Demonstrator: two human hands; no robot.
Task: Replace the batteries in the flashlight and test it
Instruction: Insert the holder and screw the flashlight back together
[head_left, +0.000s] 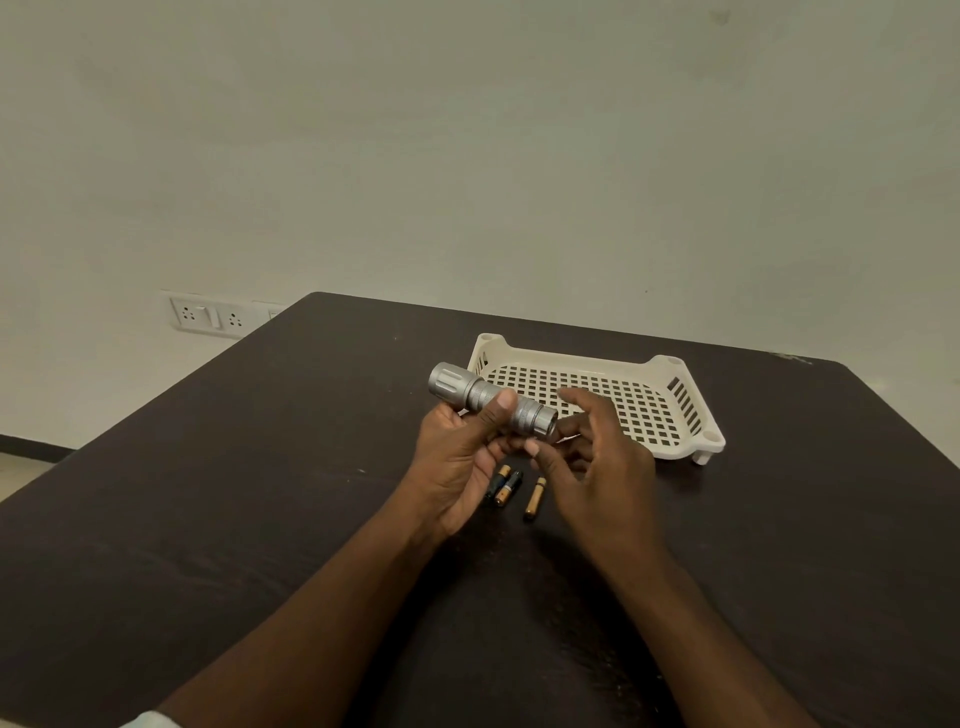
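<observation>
Flashlight (488, 400) held above the dark table (260, 467), just in front of the cream basket (675, 415). Long axis runs from upper left to lower right: wide fluted head at the left, tail end at the right, pointing toward the right hand (597, 457).

Left hand (457, 457) grips the barrel mid-length, thumb over the top, fingers curled beneath. Right hand sits immediately off the tail end, fingers loosely spread and part-curled, fingertips close to or touching the tail rim; contact cannot be settled from this angle. Nothing visibly held in it.

Right hand is the nearer one to the tail, so any cap work or loading likely falls to it, along the barrel axis.

Body is matte silver metal with knurled bands and ring grooves. Whether the tail cap is on or off cannot be told.

Three batteries lie on the table below the hands: a dark pair (503, 486) side by side, touching, and a gold one (535, 499) just to their right, apart from them. Which are fresh is not legible.
</observation>
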